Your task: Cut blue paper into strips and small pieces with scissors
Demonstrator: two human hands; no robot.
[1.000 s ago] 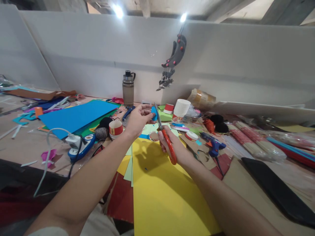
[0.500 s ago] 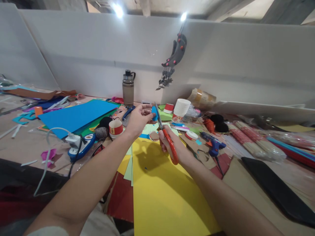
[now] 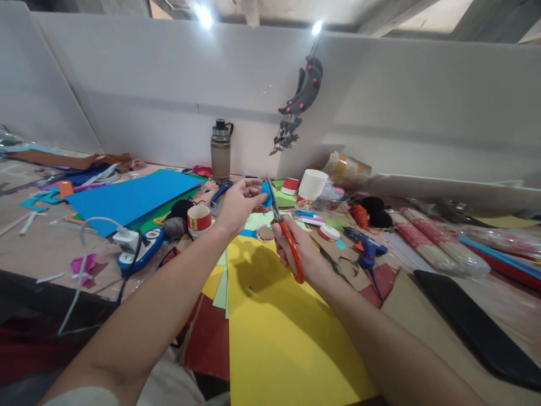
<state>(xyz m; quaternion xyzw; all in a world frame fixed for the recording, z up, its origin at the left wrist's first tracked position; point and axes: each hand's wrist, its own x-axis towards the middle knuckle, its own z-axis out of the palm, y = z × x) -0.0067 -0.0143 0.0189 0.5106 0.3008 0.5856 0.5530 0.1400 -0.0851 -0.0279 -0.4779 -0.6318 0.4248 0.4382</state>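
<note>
Between the thumb and fingers of my left hand is a small piece of blue paper. My right hand is closed round the orange-red handles of a pair of scissors, whose blades point up and away along the right edge of the blue piece. Whether the blades are parted is hard to make out. Both hands hang above the far end of a large yellow sheet, and their shadow falls on it. A tiny blue scrap lies on that sheet.
Left of my hands are a paper cup, a big blue sheet, a power strip with a cable and a water bottle. To the right lie stacked white cups, a glue gun and a long black object.
Almost nothing differs. The scissors and the blue paper have shifted very slightly, and the whole view has moved a touch.
</note>
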